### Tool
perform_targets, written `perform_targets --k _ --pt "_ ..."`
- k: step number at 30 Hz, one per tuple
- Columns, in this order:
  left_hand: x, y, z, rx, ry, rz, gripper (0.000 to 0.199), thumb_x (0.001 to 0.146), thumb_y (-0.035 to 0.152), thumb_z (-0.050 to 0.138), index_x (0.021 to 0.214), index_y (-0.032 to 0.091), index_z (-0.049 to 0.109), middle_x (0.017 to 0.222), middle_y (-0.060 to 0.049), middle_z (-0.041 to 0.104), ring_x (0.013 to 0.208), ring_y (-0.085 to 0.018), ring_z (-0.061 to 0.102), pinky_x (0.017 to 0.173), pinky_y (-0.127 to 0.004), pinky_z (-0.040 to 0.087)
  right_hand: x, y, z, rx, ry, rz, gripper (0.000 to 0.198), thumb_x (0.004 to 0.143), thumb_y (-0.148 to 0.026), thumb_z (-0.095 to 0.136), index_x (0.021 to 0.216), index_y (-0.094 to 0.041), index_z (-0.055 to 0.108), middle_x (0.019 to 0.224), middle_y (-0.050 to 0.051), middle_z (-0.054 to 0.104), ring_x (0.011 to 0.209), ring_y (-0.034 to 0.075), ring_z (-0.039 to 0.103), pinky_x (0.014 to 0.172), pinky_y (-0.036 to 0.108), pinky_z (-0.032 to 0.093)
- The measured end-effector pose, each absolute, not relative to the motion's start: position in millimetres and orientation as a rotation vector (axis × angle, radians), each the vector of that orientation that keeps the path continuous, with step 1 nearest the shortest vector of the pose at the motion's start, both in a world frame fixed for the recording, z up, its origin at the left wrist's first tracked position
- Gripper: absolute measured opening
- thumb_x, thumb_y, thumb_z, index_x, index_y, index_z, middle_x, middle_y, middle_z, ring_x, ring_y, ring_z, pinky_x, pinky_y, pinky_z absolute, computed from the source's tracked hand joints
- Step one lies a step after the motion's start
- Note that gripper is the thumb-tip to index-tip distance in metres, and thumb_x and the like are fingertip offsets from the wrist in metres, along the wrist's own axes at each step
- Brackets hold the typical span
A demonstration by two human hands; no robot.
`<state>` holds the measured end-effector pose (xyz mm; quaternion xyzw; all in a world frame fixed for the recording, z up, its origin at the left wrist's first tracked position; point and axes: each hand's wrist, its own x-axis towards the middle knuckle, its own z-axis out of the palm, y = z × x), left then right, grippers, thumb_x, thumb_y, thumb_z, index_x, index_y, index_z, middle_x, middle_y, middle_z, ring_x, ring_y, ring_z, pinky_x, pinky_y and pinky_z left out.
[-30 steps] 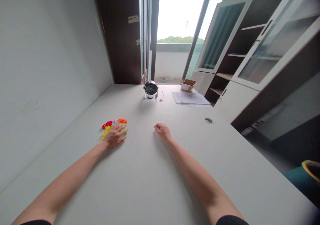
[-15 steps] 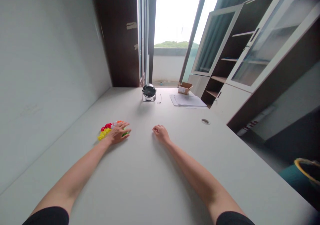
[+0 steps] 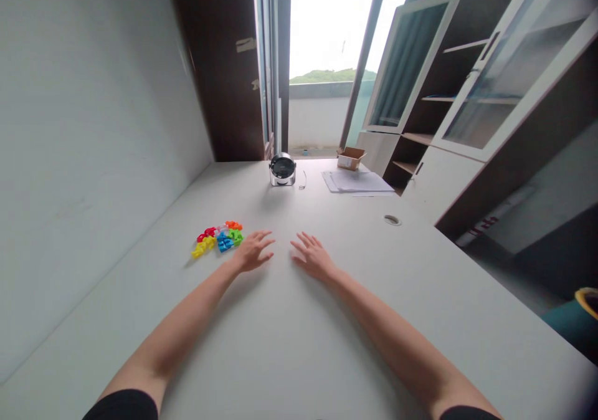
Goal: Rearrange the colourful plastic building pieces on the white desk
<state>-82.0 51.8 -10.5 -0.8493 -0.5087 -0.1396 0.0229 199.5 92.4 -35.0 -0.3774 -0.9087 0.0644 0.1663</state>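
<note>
Pale daylight comes from the window (image 3: 334,27) beyond the far edge of your white table (image 3: 280,345); a plain wall (image 3: 93,127) borders its left edge, and glass-fronted cabinets (image 3: 460,180) stand past the right one. Near the far edge are a round black-and-silver device (image 3: 283,167) and, just beside it, a thin cord (image 3: 303,183). Papers (image 3: 359,182) lie toward the far right corner, with an open carton (image 3: 351,159) at their far side. A pale ring (image 3: 392,220), perhaps a cable hole, sits near the right edge.

Your coloured pieces (image 3: 224,242) lie in a loose bunch toward the left edge: yellow, red, pale pink, orange, blue and green, grouped by colour, too small for their exact shape to be told. Your left hand (image 3: 253,251) is open, fingers spread, just right of the green ones. Your right hand (image 3: 314,257), also open, faces it across a gap. Neither shows anything in its grasp; whether your palms touch the table, you cannot tell.

The likeliest trouble is at your left wrist: it is so close to the green pieces that a careless sweep toward the left edge could scatter them or mix the colours. Reaching too far forward might also snag the cord
</note>
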Motion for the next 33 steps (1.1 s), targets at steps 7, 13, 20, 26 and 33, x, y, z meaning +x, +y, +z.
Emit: perform_targets --k 7,13,20,26,33 --pt "-57 59 -31 -2.68 -1.851 -0.164 0.08 0.091 0.074 0.034 0.157 0.028 0.028 0.165 -0.01 0.018 0.152 -0.033 0.014 0.121 -0.056 0.011 201 85 -31 -1.198 -2.749 0.239 0.077 0.095 -0.072 0.027 0.157 -0.026 0.03 0.165 0.01 0.014 0.153 0.032 0.01 0.122 0.052 0.011" --pt "-60 54 -31 -2.726 -1.822 -0.121 0.084 0.089 0.078 0.03 0.158 0.031 0.022 0.167 -0.007 0.012 0.153 -0.033 0.009 0.122 -0.054 0.007 199 84 -30 -1.228 -2.816 0.245 0.082 0.094 -0.075 0.021 0.159 -0.024 0.023 0.165 0.012 0.009 0.152 0.033 0.009 0.121 0.055 0.007" --pt "-59 51 -30 -2.727 -1.818 -0.11 0.086 0.088 0.079 0.03 0.159 0.03 0.021 0.167 -0.008 0.01 0.153 -0.032 0.008 0.122 -0.054 0.005 198 82 -27 -1.21 -2.817 0.232 0.085 0.093 -0.077 0.019 0.159 -0.024 0.023 0.165 0.014 0.01 0.152 0.035 0.008 0.12 0.059 0.005" --pt "-59 49 -31 -2.76 -1.799 -0.112 0.086 0.088 0.078 0.034 0.159 0.03 0.021 0.167 -0.009 0.009 0.153 -0.034 0.007 0.122 -0.056 0.005 203 86 -32 -1.12 -2.839 0.216 0.08 0.095 -0.073 0.029 0.158 -0.025 0.025 0.165 0.014 0.013 0.152 0.035 0.009 0.12 0.058 0.006" --pt "-59 47 -31 -2.774 -1.776 -0.21 0.079 0.091 0.071 0.039 0.156 0.028 0.029 0.165 -0.01 0.018 0.152 -0.033 0.015 0.121 -0.057 0.009 206 86 -30 -1.131 -2.759 0.278 0.069 0.096 -0.066 0.038 0.155 -0.029 0.035 0.163 0.009 0.022 0.151 0.032 0.017 0.122 0.054 0.011"
